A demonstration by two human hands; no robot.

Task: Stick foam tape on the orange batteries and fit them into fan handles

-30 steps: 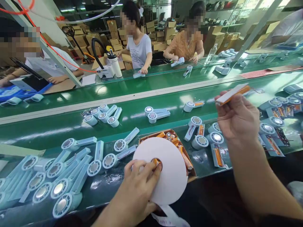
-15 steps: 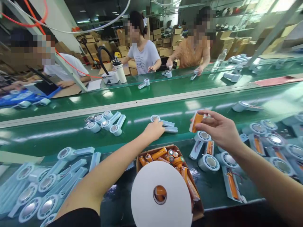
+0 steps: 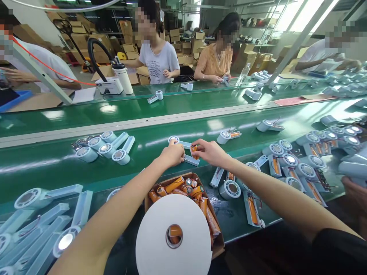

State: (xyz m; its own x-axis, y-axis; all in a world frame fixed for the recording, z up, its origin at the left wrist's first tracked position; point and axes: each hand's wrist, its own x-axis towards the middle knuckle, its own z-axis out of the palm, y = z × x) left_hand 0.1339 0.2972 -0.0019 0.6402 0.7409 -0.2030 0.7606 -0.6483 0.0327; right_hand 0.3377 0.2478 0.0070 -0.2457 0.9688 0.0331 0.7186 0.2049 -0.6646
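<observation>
My left hand (image 3: pixel 172 154) is closed on a light-blue handheld fan housing (image 3: pixel 191 160) lying on the green belt; its round head is hidden under my fingers. Just behind it sits a second light-blue housing (image 3: pixel 185 145), its round end close to my fingertips. Between thumb and fingers, my right hand (image 3: pixel 211 153) pinches an orange-wrapped battery (image 3: pixel 195 151) beside the open handles of these two housings. Below my hands, a cardboard box (image 3: pixel 222 244) holds several orange batteries (image 3: pixel 174 185), partly covered by a large white roll (image 3: pixel 151 244).
Light-blue housings (image 3: pixel 33 198) pile up at left, and a small cluster (image 3: pixel 106 148) lies on the belt. At right are housings with batteries inside (image 3: pixel 252 210). Another person's hand (image 3: pixel 355 194) shows at the right edge. Co-workers (image 3: pixel 159 57) sit across the belt (image 3: pixel 114 107).
My right hand has brought the battery leftward to the housings by my left hand. The left hand stays on its housing. The view has turned right, bringing another person's hand into sight.
</observation>
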